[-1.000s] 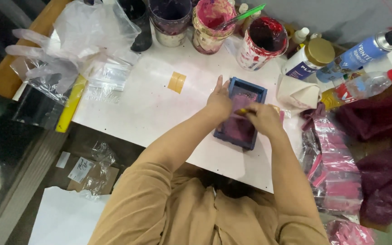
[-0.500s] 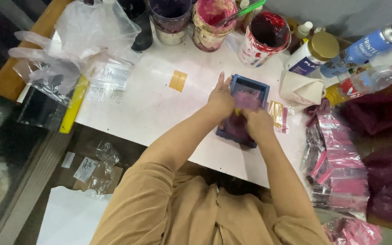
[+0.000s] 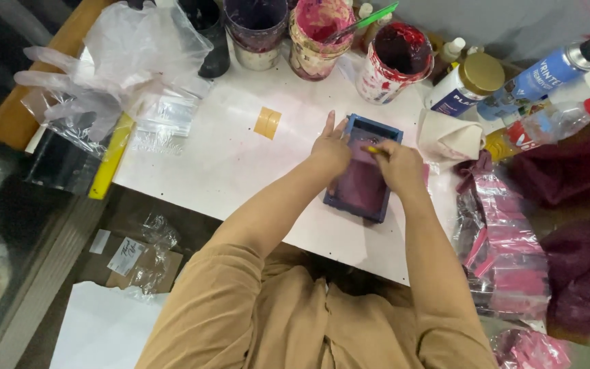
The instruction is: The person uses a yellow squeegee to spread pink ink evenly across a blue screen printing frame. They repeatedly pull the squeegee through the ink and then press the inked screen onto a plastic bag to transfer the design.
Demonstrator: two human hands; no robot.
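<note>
A small dark blue frame with a purple-stained screen (image 3: 363, 181) lies flat on the white table (image 3: 227, 157). My left hand (image 3: 330, 149) presses on the frame's left edge, fingers extended. My right hand (image 3: 399, 164) is closed around a small yellow tool (image 3: 373, 149) whose tip rests on the screen near the frame's top. Both forearms in tan sleeves reach in from below.
Paint-stained tubs (image 3: 396, 61) stand along the far edge, with bottles (image 3: 537, 75) at the right. Clear plastic bags and gloves (image 3: 117, 61) lie at the left beside a yellow strip (image 3: 112, 157). Pink packets in plastic (image 3: 507, 246) sit at the right. A piece of tape (image 3: 268, 123) lies on the table.
Both hands stay on the frame. My right hand with the yellow tool has shifted slightly toward the frame's top edge.
</note>
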